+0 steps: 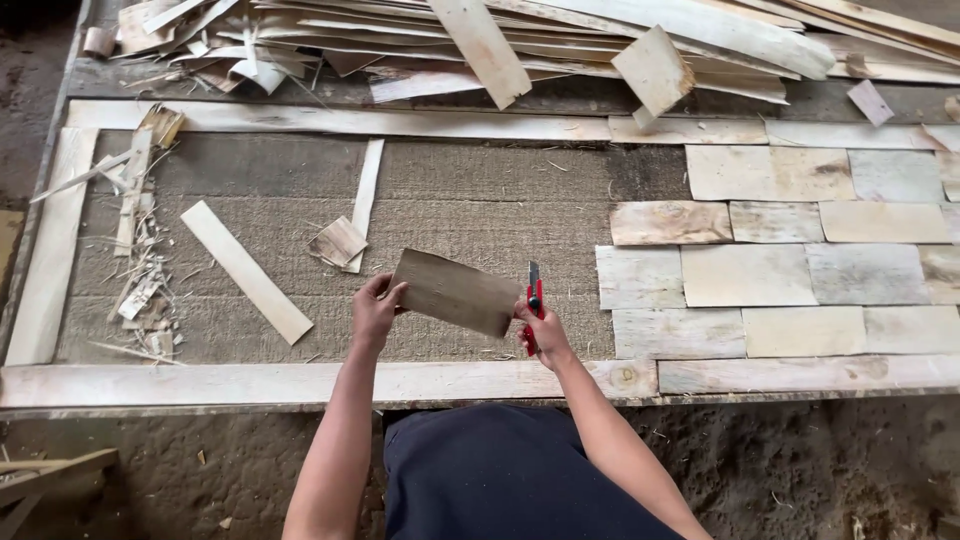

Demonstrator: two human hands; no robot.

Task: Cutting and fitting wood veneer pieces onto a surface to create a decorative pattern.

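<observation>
Brown-grey veneer, a thin rectangular sheet [455,292], is held tilted between both hands above the counter [480,200]. The left hand [375,310] pinches the sheet's left end, its grip closed on the edge with the thumb on top. The right hand [538,330] takes the sheet's right end and is also closed around a red-handled utility knife [533,300], whose blade points up, away from the person.

Beneath both grips lies a coarse, woven grey-brown mat, framed by long pale wooden strips; one strip [330,382] runs along the near edge just below the hands. To the right of the right grip, pale veneer pieces [750,275] lie flat in rows, edge to edge, like tiles. To the left of the left grip lies a loose pale slat [245,270], set at a slant, and a small square scrap [337,242] sits just above that grip. Farther left, splinters and shavings [145,280] are scattered. Beyond the hands, along the far edge, a heap of long veneer offcuts [560,40] is piled. The ground [800,470] below the counter is bare, dark earth.
</observation>
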